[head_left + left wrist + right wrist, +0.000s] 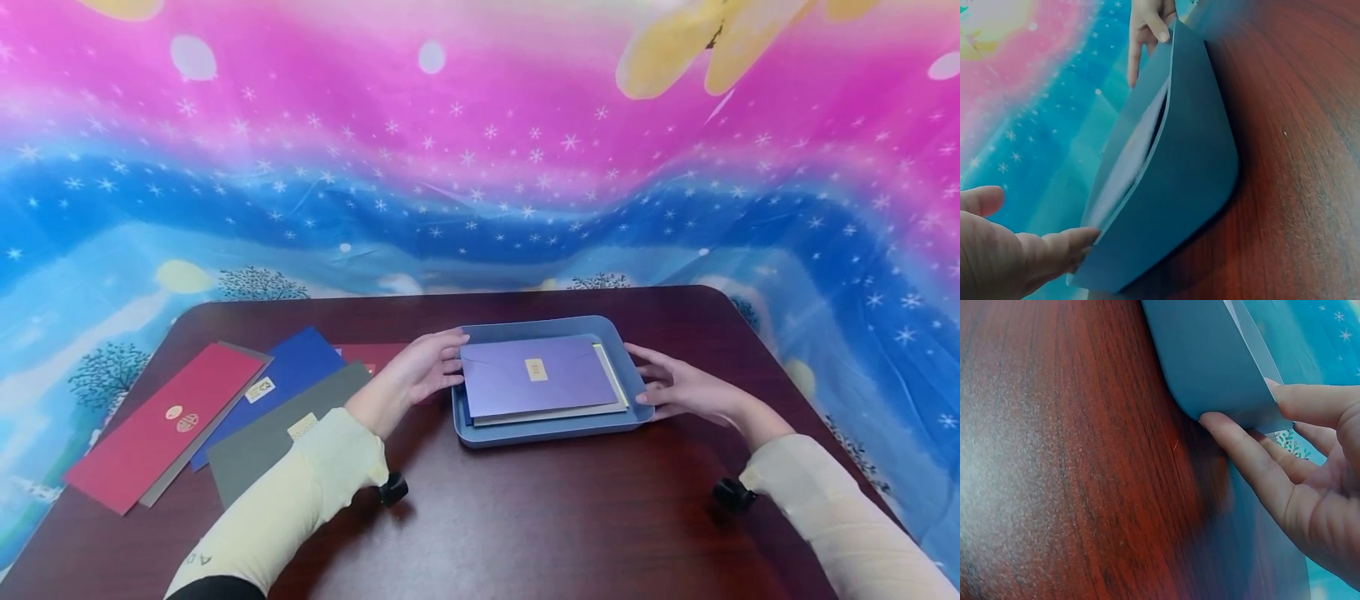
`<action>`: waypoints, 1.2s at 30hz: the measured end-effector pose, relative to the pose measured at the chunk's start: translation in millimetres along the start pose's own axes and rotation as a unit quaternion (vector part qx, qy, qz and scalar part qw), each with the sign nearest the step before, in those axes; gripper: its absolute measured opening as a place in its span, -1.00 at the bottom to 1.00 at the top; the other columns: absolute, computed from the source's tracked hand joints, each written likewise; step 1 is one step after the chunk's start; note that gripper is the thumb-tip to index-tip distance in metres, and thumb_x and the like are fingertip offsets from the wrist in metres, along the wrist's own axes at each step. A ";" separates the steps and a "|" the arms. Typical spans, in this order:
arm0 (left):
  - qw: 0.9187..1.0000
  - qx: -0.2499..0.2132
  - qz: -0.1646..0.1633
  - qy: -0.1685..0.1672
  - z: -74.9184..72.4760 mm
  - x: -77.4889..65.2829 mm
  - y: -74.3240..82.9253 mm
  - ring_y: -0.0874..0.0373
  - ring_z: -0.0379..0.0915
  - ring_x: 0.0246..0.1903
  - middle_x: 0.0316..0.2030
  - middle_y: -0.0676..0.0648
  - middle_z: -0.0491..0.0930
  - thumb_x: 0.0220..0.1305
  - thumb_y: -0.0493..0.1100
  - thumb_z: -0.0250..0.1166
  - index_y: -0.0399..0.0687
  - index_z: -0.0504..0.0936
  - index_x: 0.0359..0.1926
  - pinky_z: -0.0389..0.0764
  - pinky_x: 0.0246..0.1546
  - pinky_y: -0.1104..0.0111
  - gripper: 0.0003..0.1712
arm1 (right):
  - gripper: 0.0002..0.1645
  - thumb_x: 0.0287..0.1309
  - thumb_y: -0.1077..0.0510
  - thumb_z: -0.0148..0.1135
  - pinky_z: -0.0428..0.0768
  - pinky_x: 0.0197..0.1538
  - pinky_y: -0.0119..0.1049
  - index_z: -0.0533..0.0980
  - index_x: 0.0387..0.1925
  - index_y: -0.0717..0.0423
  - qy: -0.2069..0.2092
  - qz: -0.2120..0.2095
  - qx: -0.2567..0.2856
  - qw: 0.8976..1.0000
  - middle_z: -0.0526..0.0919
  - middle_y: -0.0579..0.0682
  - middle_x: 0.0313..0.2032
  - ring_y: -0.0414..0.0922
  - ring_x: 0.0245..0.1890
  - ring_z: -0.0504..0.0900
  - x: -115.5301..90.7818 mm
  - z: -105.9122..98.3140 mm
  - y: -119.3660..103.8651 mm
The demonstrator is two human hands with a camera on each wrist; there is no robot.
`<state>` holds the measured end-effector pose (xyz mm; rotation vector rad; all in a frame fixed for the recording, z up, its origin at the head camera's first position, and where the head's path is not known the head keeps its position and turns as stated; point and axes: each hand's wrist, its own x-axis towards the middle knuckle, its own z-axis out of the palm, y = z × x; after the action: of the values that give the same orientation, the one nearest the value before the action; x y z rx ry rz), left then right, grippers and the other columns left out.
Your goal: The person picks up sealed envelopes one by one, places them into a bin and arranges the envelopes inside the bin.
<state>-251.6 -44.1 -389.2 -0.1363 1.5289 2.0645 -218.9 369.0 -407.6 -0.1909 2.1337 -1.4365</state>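
A blue-grey tray [517, 435] lies on the dark wooden table between both hands. Inside it is a stack of envelopes or cards, topped by a purple envelope [495, 387] with a small gold label; yellow and pale edges show beneath. My left hand [420, 367] is at the tray's left end, fingers extended against its side; in the left wrist view the thumb [985, 200] stands apart from it. My right hand [693, 387] grips the tray's right end. In the right wrist view, one digit rests at the rim and another finger [1229, 434] reaches the lower corner.
Left of the tray, several envelopes overlap on the table: a red one [202, 392] with gold marks, a blue one [296, 367] and a grey-green one [262, 454]. Another red one [386, 357] lies partly behind my left hand. A patterned cloth [480, 183] hangs behind the table.
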 end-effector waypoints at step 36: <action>0.965 0.213 0.136 -0.065 -49.2 -70.3 60.6 -0.16 0.37 0.35 0.40 -0.30 0.37 0.60 -0.23 0.01 -0.24 0.28 0.52 0.29 0.40 0.00 -0.45 | 0.16 0.36 0.27 0.29 0.66 0.06 0.07 -0.29 0.64 0.05 -0.006 -0.009 0.000 1.000 0.00 0.56 0.46 0.22 0.17 0.58 -0.6 0.0 -0.3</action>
<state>-234.4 -126.7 -326.6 0.3832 1.9520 1.8419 -218.4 369.1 -407.1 -0.2188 2.1272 -1.4429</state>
